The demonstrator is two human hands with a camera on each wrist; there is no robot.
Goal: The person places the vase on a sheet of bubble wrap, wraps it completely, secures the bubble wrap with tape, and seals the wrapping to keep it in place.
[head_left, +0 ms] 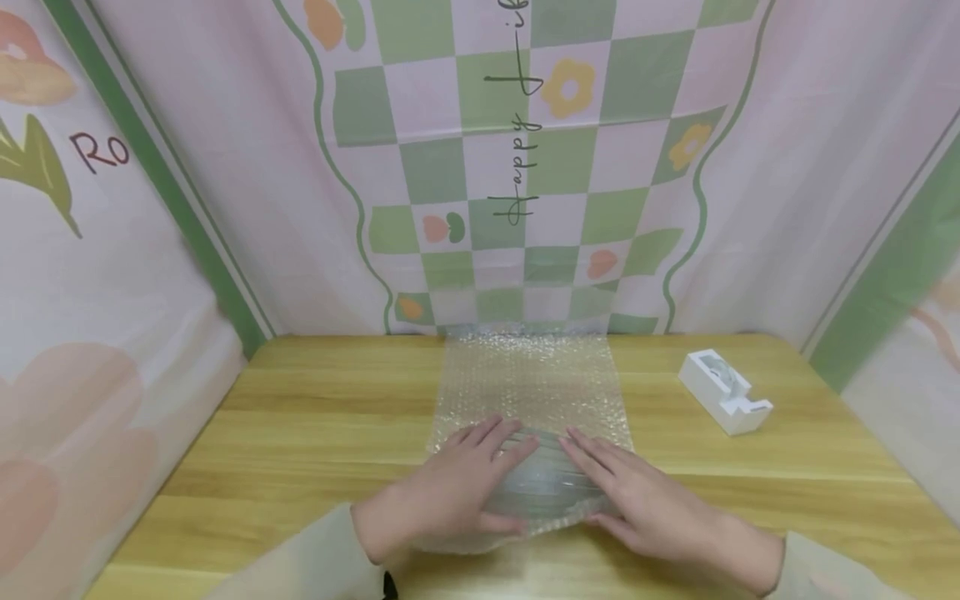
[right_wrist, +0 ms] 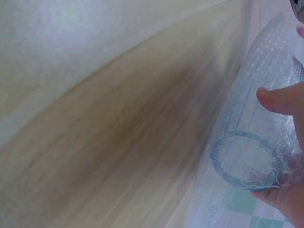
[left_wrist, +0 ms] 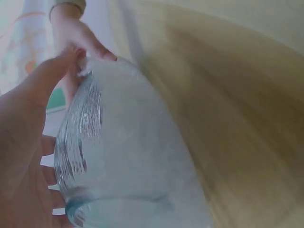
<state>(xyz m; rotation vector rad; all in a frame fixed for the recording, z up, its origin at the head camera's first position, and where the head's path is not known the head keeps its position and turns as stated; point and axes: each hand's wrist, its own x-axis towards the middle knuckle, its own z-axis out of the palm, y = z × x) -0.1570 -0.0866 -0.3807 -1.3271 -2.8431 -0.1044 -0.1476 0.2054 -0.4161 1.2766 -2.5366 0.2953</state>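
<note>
A ribbed clear glass vessel (head_left: 546,479) lies on its side on the near end of a sheet of bubble wrap (head_left: 528,379), part of which covers its near side. Whether it is a vase or a jar I cannot tell. My left hand (head_left: 457,492) holds its left end, fingers over the top and thumb at the near side. At the other end my right hand (head_left: 648,504) grips it likewise through the wrap. A round glass edge (right_wrist: 244,159) shows through the plastic in the right wrist view. The left wrist view shows the vessel's ribbed wall (left_wrist: 88,118).
A white tape dispenser (head_left: 723,392) with a roll in it stands on the wooden table (head_left: 315,417), right of the wrap. Behind the table hangs a checkered curtain (head_left: 495,167), which the wrap's far end meets. Printed cloth (head_left: 97,333) hangs at the left.
</note>
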